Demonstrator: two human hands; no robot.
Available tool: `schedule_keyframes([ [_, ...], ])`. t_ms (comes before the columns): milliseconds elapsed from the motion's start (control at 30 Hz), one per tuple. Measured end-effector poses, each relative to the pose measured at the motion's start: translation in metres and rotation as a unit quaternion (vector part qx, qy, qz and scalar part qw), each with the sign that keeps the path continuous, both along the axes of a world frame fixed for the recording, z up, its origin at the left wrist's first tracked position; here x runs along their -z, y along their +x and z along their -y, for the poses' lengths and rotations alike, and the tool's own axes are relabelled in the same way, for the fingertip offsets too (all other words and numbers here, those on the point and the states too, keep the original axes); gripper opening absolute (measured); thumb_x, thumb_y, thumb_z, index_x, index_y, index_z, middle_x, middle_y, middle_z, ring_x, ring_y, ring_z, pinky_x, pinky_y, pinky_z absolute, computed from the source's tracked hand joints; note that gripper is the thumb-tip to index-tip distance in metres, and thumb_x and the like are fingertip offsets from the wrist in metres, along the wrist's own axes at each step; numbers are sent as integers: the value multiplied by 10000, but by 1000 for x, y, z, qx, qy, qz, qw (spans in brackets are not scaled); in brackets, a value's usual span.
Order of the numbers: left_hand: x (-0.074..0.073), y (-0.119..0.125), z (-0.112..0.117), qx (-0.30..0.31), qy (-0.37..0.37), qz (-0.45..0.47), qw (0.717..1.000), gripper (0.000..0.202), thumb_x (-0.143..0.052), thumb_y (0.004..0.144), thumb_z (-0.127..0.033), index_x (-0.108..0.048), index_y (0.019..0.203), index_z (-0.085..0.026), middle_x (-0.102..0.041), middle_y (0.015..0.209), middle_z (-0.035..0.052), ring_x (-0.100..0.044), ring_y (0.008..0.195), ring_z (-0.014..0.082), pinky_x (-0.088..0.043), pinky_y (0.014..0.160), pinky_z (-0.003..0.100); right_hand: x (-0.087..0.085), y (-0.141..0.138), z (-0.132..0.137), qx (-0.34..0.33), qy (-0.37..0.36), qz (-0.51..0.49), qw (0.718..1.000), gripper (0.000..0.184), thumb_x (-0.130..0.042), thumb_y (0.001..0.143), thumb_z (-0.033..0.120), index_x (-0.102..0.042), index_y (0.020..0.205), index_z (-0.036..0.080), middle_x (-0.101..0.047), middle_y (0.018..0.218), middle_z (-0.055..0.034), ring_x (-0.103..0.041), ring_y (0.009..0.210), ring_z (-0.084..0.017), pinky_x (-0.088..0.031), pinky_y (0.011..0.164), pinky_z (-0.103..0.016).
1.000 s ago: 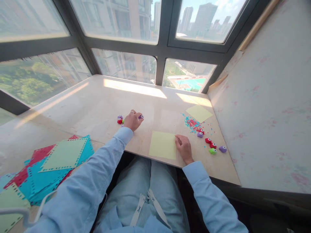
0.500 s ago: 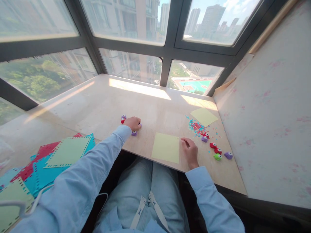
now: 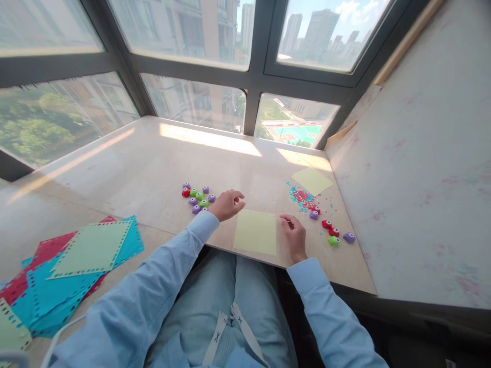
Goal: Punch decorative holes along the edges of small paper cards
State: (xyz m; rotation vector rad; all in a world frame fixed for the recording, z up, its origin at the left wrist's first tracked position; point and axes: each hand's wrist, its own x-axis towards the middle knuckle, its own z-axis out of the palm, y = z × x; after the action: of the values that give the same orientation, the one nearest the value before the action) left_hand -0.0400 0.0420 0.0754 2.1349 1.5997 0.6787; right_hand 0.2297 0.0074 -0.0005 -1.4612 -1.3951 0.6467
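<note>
My left hand (image 3: pixel 227 205) hovers near the top left corner of a pale yellow paper sheet (image 3: pixel 254 234). Its thumb and forefinger are bent with a gap between them, and nothing shows in it. Just left of that hand lies a cluster of small craft punches (image 3: pixel 197 208) in purple, green and red, each with a white eye-like spot. My right hand (image 3: pixel 294 236) is beside the sheet's right edge, fingers curled and tips drawn together. Whatever they may hold is hidden. The yellow sheet lies flat at the table's front edge, between both hands.
Red and blue confetti (image 3: pixel 301 198) is scattered at the right, near another yellow sheet (image 3: pixel 312 181). More punches (image 3: pixel 333 240) lie close to the wall. Coloured sheets with punched edges (image 3: pixel 90 250) overlap at the left. Windows border the table (image 3: pixel 153 158) at the back.
My left hand has moved right, away from the punches toward the yellow sheet, its fingers loosening and uncovering more punches. My right hand stays beside the sheet. The view has shifted slightly.
</note>
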Motion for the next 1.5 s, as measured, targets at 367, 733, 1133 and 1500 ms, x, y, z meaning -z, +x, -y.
schedule_keyframes([
  [367, 62, 61, 23, 106, 54, -16, 993, 309, -588, 871, -337, -652, 1124, -171, -638, 1134, 132, -579, 1044, 269, -464, 947, 438, -28, 45, 46, 28, 50, -14, 998, 266, -580, 858, 412, -713, 941, 198, -722, 982, -89, -660, 872, -219, -537, 771, -365],
  [733, 67, 58, 28, 111, 90, -5, 990, 297, -606, 871, -407, -663, 1058, -184, -628, 1140, 121, -555, 1042, 277, -440, 926, 445, -34, 165, 39, 42, -34, 307, 950, 256, -579, 752, 322, -720, 935, 213, -697, 925, -79, -608, 667, -198, -511, 726, -383],
  [1133, 62, 59, 30, 121, 73, -16, 990, 427, -662, 813, -515, -668, 1110, -208, -618, 1187, 125, -541, 1080, 299, -424, 938, 464, -33, 97, 31, -47, -45, 308, 949, 194, -616, 802, 367, -689, 888, 209, -676, 769, -31, -617, 665, -185, -486, 645, -315],
  [1500, 63, 58, 30, 121, 70, 14, 990, 400, -692, 801, -491, -685, 1085, -209, -632, 1156, 118, -553, 1050, 279, -430, 933, 440, -39, 40, 6, -150, -33, 282, 947, 229, -585, 833, 190, -692, 1034, 201, -666, 1011, -75, -651, 780, -182, -518, 816, -359],
])
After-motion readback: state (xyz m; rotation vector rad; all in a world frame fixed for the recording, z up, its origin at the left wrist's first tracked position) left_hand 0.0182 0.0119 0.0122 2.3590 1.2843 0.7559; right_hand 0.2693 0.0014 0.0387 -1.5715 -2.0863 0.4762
